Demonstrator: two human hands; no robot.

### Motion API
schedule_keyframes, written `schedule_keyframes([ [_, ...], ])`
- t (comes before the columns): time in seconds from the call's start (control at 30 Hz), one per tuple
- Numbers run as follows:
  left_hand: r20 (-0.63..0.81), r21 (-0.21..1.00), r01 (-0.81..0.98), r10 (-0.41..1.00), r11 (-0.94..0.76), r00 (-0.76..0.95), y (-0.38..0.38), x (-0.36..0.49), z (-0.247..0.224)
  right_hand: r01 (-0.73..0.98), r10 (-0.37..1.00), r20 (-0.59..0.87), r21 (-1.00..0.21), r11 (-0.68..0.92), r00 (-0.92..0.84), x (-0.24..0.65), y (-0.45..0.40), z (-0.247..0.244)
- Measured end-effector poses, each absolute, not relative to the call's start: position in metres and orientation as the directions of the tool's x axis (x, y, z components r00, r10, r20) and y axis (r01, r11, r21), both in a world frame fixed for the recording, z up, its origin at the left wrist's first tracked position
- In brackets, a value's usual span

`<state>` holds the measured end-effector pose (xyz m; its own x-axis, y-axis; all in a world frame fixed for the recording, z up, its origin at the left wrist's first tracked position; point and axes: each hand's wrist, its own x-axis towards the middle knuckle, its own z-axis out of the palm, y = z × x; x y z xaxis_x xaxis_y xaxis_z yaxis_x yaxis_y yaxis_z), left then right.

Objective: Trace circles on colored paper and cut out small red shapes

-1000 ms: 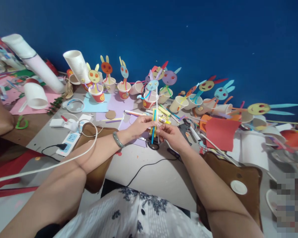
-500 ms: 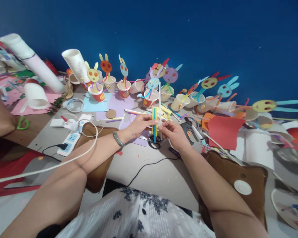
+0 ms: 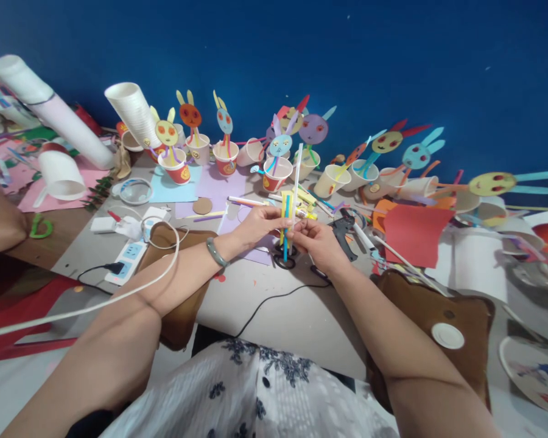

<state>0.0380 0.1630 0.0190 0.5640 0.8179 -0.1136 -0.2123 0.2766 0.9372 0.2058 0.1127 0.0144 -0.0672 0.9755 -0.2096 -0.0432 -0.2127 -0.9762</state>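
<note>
Upright between my two hands are a yellow strip (image 3: pixel 284 202) and a blue strip (image 3: pixel 285 250), side by side. My left hand (image 3: pixel 261 225) pinches them near the middle. My right hand (image 3: pixel 317 242) has its thumb and fingers closed on a long white strip (image 3: pixel 298 173), which stands slightly tilted against the coloured ones. Its fingertips meet the coloured strips too. Below the strips, black-handled scissors (image 3: pixel 283 263) lie on the table, partly covered. A black glue gun (image 3: pixel 344 236) rests to the right of my right hand.
Behind my hands stands a row of paper cups (image 3: pixel 277 173) with rabbit-faced figures. A power strip (image 3: pixel 126 263) with cables is at left, and a white cable (image 3: pixel 164 281) crosses above my left forearm. Red paper (image 3: pixel 415 234) lies at right. Another person's arm (image 3: pixel 2 216) is at far left.
The white strip has tilted, its top leaning right and rising. My right hand has drawn slightly closer to the coloured strips. The view has shifted a little.
</note>
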Motion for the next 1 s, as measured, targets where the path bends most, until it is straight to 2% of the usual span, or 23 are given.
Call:
schedule_keyframes([
  [0.27,-0.056,0.959,-0.201,0.83,0.199,0.555,0.163,0.036,0.014,-0.021,0.961,-0.258,-0.965,-0.261,-0.099,0.207,0.114,0.016],
  [0.6,-0.061,0.946,-0.226,0.81,0.234,0.583,0.16,0.038,0.016,-0.057,0.977,-0.21,-0.976,-0.212,-0.045,0.207,0.114,0.01],
  [1.0,-0.051,0.961,-0.209,0.856,0.183,0.515,0.163,0.037,0.017,-0.027,0.956,-0.254,-0.965,-0.26,-0.149,0.206,0.113,0.012],
])
